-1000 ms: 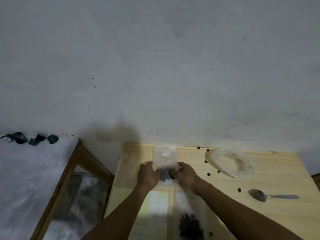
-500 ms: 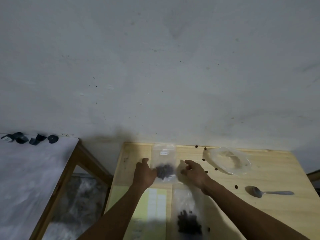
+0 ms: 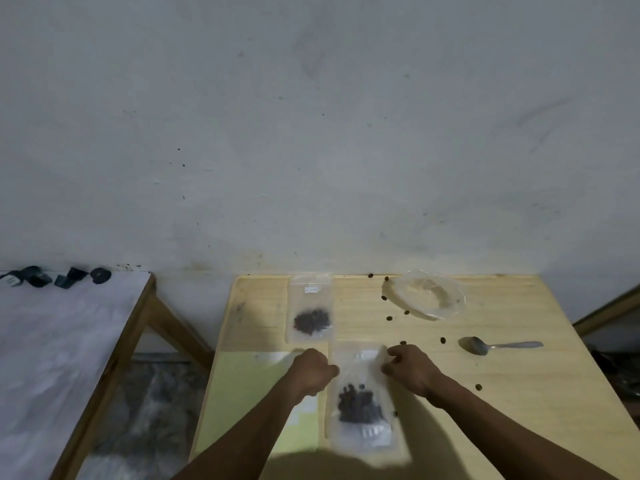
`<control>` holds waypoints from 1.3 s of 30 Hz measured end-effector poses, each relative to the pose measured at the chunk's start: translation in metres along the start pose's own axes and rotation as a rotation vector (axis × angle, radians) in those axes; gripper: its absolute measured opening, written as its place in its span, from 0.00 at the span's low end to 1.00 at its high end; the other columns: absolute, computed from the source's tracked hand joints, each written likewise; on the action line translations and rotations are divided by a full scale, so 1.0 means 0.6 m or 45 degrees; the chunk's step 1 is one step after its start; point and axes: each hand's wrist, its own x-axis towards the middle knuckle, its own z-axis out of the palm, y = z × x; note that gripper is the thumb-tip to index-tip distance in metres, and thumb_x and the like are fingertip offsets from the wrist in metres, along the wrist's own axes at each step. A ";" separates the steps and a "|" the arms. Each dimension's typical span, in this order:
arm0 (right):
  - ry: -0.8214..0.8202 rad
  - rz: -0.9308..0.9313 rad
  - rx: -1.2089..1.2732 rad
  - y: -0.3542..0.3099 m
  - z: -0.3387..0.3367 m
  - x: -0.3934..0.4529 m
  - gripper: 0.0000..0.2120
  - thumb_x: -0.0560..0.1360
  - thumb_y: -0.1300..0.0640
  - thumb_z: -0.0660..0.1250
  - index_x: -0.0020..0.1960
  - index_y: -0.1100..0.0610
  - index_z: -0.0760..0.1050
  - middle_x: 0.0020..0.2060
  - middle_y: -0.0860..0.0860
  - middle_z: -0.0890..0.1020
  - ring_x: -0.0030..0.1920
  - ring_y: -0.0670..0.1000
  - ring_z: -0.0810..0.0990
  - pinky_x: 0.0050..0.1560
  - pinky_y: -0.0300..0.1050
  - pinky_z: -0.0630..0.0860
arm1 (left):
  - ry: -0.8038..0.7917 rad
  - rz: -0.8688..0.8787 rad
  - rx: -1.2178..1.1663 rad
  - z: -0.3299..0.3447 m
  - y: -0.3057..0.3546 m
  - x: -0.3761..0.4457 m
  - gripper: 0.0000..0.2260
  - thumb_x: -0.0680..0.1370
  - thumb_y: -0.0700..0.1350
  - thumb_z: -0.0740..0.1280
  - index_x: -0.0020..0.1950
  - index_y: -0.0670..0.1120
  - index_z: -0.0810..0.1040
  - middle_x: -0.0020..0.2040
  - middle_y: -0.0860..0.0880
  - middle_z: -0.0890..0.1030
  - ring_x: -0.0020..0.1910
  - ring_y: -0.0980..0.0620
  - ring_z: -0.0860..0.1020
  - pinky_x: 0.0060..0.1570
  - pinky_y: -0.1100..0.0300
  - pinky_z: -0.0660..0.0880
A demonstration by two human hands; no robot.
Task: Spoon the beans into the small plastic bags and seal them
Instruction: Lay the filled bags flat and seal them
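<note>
Both hands have left the far clear plastic bag of dark beans [image 3: 311, 311] flat on the pale wooden surface [image 3: 519, 393] and dropped to the nearer bean-filled bag [image 3: 360, 396], left hand [image 3: 313, 370] and right hand [image 3: 408, 370] with each grip curled at its upper edges, seemingly pinching them, probably to seal it

You've got one small clear bag [image 3: 310, 308] lying flat at the far side of the counter [image 3: 519, 393], a dark clump of beans [image 3: 311, 321] settled in its lower half. A second clear bag [image 3: 362, 396] lies flat nearer you, its own heap of beans [image 3: 358, 403] bunched around the middle; whether either top is sealed can't be told. Your clear plastic dish [image 3: 429, 297] sits at the far right, looking nearly empty. The metal spoon [image 3: 498, 345] rests bowl-left beside it. Stray beans [image 3: 389, 318] dot the wood around the dish.
</note>
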 end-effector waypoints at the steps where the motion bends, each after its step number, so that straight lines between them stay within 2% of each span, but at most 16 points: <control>1: 0.012 -0.006 0.034 0.004 0.007 -0.004 0.23 0.76 0.57 0.67 0.70 0.60 0.72 0.59 0.55 0.80 0.58 0.53 0.78 0.58 0.44 0.73 | -0.002 -0.015 -0.002 0.008 0.000 -0.005 0.08 0.75 0.46 0.66 0.41 0.42 0.73 0.40 0.45 0.74 0.38 0.47 0.76 0.35 0.59 0.70; 3: 0.054 -0.013 0.121 0.008 0.018 -0.011 0.22 0.76 0.57 0.68 0.68 0.58 0.73 0.55 0.54 0.81 0.55 0.53 0.79 0.56 0.43 0.74 | 0.014 -0.024 -0.026 0.021 -0.004 -0.011 0.08 0.74 0.46 0.65 0.40 0.43 0.71 0.40 0.45 0.74 0.39 0.47 0.75 0.37 0.58 0.69; 5: 0.102 0.005 0.277 0.010 0.024 -0.016 0.14 0.75 0.57 0.70 0.59 0.56 0.74 0.48 0.54 0.80 0.48 0.52 0.79 0.48 0.44 0.74 | 0.058 -0.016 -0.060 0.028 -0.007 -0.018 0.07 0.74 0.47 0.65 0.40 0.47 0.70 0.42 0.45 0.76 0.41 0.47 0.74 0.40 0.57 0.69; 6: 0.118 0.018 0.396 0.010 0.025 -0.018 0.11 0.74 0.57 0.71 0.54 0.56 0.74 0.46 0.54 0.80 0.43 0.52 0.79 0.43 0.44 0.74 | 0.074 -0.012 -0.085 0.030 -0.010 -0.022 0.04 0.74 0.47 0.66 0.43 0.48 0.73 0.46 0.45 0.78 0.43 0.47 0.76 0.42 0.57 0.70; 8: 0.119 0.034 0.628 0.006 0.026 -0.025 0.09 0.74 0.59 0.71 0.48 0.58 0.71 0.41 0.55 0.80 0.36 0.51 0.78 0.34 0.41 0.72 | 0.109 -0.004 -0.105 0.034 -0.016 -0.028 0.12 0.75 0.49 0.67 0.57 0.47 0.76 0.56 0.47 0.78 0.53 0.47 0.78 0.48 0.59 0.72; 10: 0.097 0.024 0.737 0.000 0.026 -0.034 0.07 0.76 0.61 0.69 0.44 0.59 0.71 0.34 0.55 0.79 0.31 0.50 0.76 0.31 0.39 0.71 | 0.162 0.016 -0.125 0.034 -0.020 -0.038 0.15 0.76 0.48 0.67 0.62 0.47 0.75 0.59 0.48 0.78 0.56 0.48 0.78 0.49 0.61 0.72; 13: 0.017 -0.011 0.766 -0.011 0.026 -0.040 0.12 0.78 0.59 0.67 0.36 0.57 0.71 0.30 0.54 0.75 0.30 0.49 0.71 0.32 0.40 0.69 | 0.277 0.093 -0.250 0.029 -0.027 -0.054 0.09 0.77 0.46 0.67 0.56 0.49 0.76 0.51 0.48 0.81 0.46 0.51 0.79 0.39 0.62 0.73; 15: -0.029 -0.024 0.791 -0.027 0.024 -0.043 0.17 0.79 0.58 0.66 0.33 0.56 0.68 0.29 0.52 0.72 0.31 0.50 0.69 0.33 0.41 0.68 | 0.339 0.178 -0.346 0.016 -0.035 -0.068 0.06 0.77 0.47 0.67 0.54 0.50 0.77 0.46 0.49 0.81 0.40 0.52 0.78 0.38 0.61 0.73; 19: -0.137 -0.066 0.870 -0.075 0.029 -0.048 0.19 0.79 0.57 0.67 0.32 0.54 0.64 0.29 0.50 0.69 0.32 0.50 0.67 0.34 0.42 0.66 | 0.394 0.368 -0.547 -0.020 -0.049 -0.111 0.05 0.77 0.47 0.71 0.51 0.49 0.77 0.45 0.49 0.84 0.40 0.53 0.82 0.40 0.61 0.77; 23: -0.253 -0.120 0.922 -0.133 0.051 -0.053 0.15 0.79 0.54 0.67 0.34 0.54 0.71 0.30 0.50 0.73 0.32 0.50 0.69 0.36 0.42 0.69 | 0.544 0.389 -0.660 -0.058 -0.062 -0.155 0.05 0.77 0.43 0.71 0.50 0.47 0.76 0.40 0.48 0.85 0.37 0.54 0.84 0.34 0.62 0.78; 25: -0.286 -0.137 0.951 -0.155 0.069 -0.054 0.13 0.79 0.50 0.66 0.40 0.55 0.78 0.32 0.51 0.78 0.34 0.50 0.74 0.37 0.44 0.71 | 0.586 0.399 -0.751 -0.080 -0.079 -0.171 0.04 0.78 0.40 0.68 0.50 0.44 0.75 0.41 0.46 0.86 0.34 0.51 0.82 0.32 0.61 0.75; 27: -0.265 -0.134 0.879 -0.168 0.096 -0.050 0.13 0.80 0.50 0.65 0.48 0.59 0.82 0.37 0.53 0.82 0.37 0.51 0.79 0.40 0.45 0.72 | 0.627 0.366 -0.827 -0.103 -0.107 -0.182 0.04 0.78 0.38 0.67 0.51 0.43 0.74 0.41 0.45 0.85 0.33 0.49 0.79 0.31 0.58 0.74; 30: -0.200 -0.239 0.606 -0.161 0.151 -0.035 0.08 0.78 0.59 0.67 0.52 0.62 0.82 0.42 0.54 0.83 0.39 0.50 0.79 0.36 0.35 0.74 | 0.737 0.283 -0.920 -0.132 -0.150 -0.201 0.06 0.77 0.39 0.69 0.51 0.45 0.75 0.44 0.46 0.86 0.40 0.47 0.84 0.40 0.52 0.78; 33: -0.194 -0.470 0.100 -0.143 0.207 -0.019 0.09 0.77 0.56 0.69 0.55 0.56 0.82 0.48 0.47 0.81 0.49 0.49 0.81 0.48 0.35 0.73 | 0.816 0.245 -0.999 -0.150 -0.186 -0.222 0.06 0.77 0.39 0.69 0.53 0.43 0.75 0.43 0.49 0.86 0.41 0.50 0.85 0.43 0.53 0.79; 35: -0.239 -0.596 -0.122 -0.138 0.234 -0.013 0.12 0.77 0.53 0.66 0.58 0.54 0.81 0.49 0.45 0.78 0.51 0.50 0.81 0.54 0.41 0.75 | 0.863 0.235 -1.025 -0.159 -0.202 -0.237 0.06 0.78 0.37 0.69 0.53 0.41 0.75 0.40 0.52 0.86 0.37 0.53 0.85 0.43 0.54 0.80; 39: -0.185 -0.835 -0.375 -0.133 0.279 0.006 0.08 0.76 0.52 0.60 0.44 0.47 0.77 0.40 0.48 0.75 0.40 0.51 0.76 0.48 0.47 0.76 | 0.970 0.173 -1.024 -0.169 -0.229 -0.257 0.07 0.77 0.39 0.69 0.54 0.42 0.75 0.42 0.49 0.85 0.38 0.54 0.85 0.45 0.51 0.81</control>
